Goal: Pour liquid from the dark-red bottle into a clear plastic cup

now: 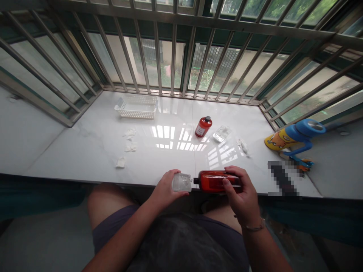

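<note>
A white, glossy window ledge (93, 151) runs beneath slanted metal bars (172, 56), with greenery blurred behind the glass. A small red bottle (203, 127) with a black cap stands near the middle of it, and everything else is easiest to place from there.

Nearer the person than that bottle, at the ledge's front edge, the right hand (241, 192) holds a larger amber bottle (215, 181) lying on its side with the neck pointing left. The fingers curl over the top of it and the thumb presses along the near side. The left hand (164, 189) pinches a small clear plastic piece (182, 182) between thumb and fingers, right up against the bottle's mouth. A thin bracelet (255, 227) sits on the right wrist.

Just right of the red bottle lies a clear packet (221, 133), and a little further right a crumpled white wad (243, 145). Well to the left of it are three more white scraps (130, 133), and beyond those, towards the bars, a white slotted basket (137, 106). Far to its right a yellow and blue flask (295, 136) lies tipped over.
</note>
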Demonstrator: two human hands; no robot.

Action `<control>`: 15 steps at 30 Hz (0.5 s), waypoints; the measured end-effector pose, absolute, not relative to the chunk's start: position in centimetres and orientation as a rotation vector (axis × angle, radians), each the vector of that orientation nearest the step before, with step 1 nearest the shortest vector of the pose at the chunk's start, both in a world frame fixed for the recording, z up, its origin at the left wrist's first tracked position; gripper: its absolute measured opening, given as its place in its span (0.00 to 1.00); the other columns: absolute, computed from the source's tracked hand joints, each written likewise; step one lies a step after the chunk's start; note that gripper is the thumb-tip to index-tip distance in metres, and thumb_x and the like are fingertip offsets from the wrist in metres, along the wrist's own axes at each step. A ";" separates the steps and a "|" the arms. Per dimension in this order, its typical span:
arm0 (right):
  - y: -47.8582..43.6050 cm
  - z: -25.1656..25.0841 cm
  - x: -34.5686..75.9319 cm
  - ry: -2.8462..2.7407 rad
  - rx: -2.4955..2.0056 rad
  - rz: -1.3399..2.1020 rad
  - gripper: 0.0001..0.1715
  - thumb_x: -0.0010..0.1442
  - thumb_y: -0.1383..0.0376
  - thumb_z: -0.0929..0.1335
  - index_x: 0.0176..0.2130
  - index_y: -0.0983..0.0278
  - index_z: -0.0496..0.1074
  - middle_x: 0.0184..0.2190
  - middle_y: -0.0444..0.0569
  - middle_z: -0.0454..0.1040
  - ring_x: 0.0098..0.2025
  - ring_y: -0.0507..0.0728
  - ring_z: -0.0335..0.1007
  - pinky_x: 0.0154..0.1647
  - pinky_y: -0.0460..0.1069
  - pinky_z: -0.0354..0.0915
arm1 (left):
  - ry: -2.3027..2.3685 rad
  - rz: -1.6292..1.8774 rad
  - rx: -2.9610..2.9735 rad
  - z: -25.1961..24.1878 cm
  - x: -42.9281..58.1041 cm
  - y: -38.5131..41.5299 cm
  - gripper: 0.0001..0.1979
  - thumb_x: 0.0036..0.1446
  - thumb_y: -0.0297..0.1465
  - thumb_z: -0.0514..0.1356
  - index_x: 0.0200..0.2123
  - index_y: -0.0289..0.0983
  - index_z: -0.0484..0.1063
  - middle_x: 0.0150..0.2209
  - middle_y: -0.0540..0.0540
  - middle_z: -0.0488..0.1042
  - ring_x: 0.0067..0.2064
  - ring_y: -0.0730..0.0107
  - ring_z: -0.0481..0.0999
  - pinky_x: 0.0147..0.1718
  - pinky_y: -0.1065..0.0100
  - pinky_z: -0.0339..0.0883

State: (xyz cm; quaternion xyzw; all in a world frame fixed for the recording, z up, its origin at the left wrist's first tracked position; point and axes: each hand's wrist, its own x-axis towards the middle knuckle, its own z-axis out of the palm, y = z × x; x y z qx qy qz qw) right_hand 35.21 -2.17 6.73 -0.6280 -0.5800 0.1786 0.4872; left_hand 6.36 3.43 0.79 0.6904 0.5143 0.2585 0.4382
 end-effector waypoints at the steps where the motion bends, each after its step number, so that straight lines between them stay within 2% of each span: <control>1: -2.2 6.8 35.2 -1.415 -1.525 0.431 0.16 0.68 0.55 0.73 0.53 0.55 0.75 0.54 0.54 0.76 0.56 0.67 0.76 0.60 0.65 0.70 | 1.279 0.641 1.715 0.8 6.4 3.4 0.40 0.45 0.38 0.81 0.59 0.44 0.69 0.57 0.43 0.77 0.60 0.47 0.78 0.63 0.49 0.72; 15: -1.9 7.1 35.1 -1.488 -1.488 0.379 0.15 0.68 0.57 0.73 0.53 0.56 0.75 0.54 0.54 0.76 0.57 0.68 0.74 0.59 0.65 0.70 | 1.281 0.629 1.725 1.0 6.4 3.4 0.39 0.45 0.36 0.81 0.59 0.43 0.70 0.58 0.41 0.77 0.60 0.47 0.78 0.62 0.48 0.72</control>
